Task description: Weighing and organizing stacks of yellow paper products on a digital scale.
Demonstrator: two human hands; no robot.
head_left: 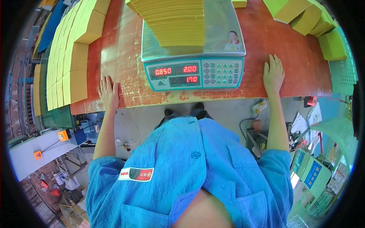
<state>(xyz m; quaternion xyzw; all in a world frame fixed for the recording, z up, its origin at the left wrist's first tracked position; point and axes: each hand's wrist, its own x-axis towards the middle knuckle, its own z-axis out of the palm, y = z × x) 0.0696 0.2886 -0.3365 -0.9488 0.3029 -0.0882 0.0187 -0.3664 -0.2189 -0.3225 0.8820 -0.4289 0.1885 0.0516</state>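
My left hand (108, 93) lies flat on the red tabletop (125, 68) near its front edge, fingers stretched out, holding nothing. Farther right, my right hand (274, 74) also rests flat on the table with its fingers extended and nothing in it. Between the two hands stands a digital weighing scale (194, 74) with a teal front, a lit red display and a keypad. On its metal pan sits a thick stack of yellow paper sheets (175, 24), its top running out of view. Neither hand touches the scale.
Stacked yellow paper blocks (70, 64) line the table's left side. More yellow blocks (304, 17) stand at the far right, beside a green perforated panel (344, 72). A green machine housing (311, 171) is at the lower right, and a cable (243, 123) hangs below the table.
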